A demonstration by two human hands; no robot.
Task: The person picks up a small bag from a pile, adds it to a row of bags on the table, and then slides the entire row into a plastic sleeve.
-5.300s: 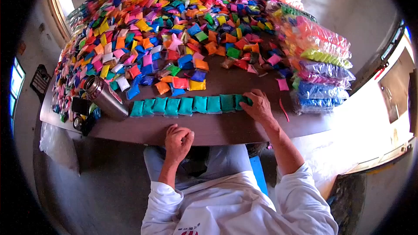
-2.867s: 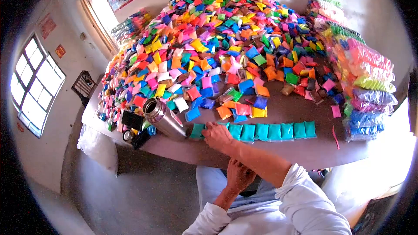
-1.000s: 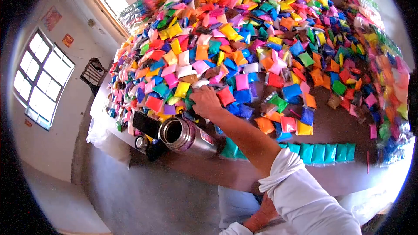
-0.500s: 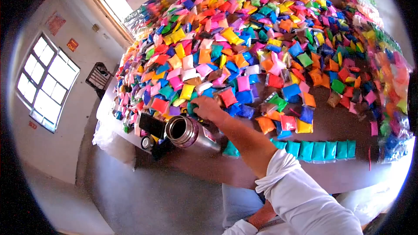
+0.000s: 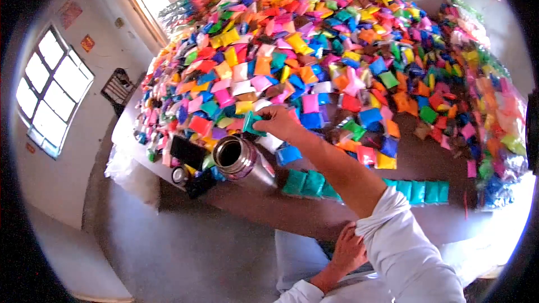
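Pale walls (image 5: 73, 182) and a bright window (image 5: 51, 92) with dark bars rise beyond the brown desk (image 5: 292, 209); a great heap of coloured packets (image 5: 314, 39) sprawls across it, pink, orange, blue, yellow and green tumbled together; clear bags of packets (image 5: 499, 129) are stacked at the right end. Along the near edge lies a row of teal packets (image 5: 313, 184), side by side, with the right forearm (image 5: 337, 168) crossing above its middle; a thin red strip (image 5: 466, 205) lies past its right end. Over at the heap's near left side, the right hand (image 5: 275, 122) has its grip pinched on one teal packet (image 5: 251, 123), just past the open mouth of a steel flask (image 5: 247, 163); a black rectangular object (image 5: 188, 151) sits beside the flask. Down by the desk's front edge, the left hand (image 5: 347, 251) is next to the rolled white sleeve (image 5: 404, 241); its fingers look curled, but I can't tell whether that grip is closed on anything.
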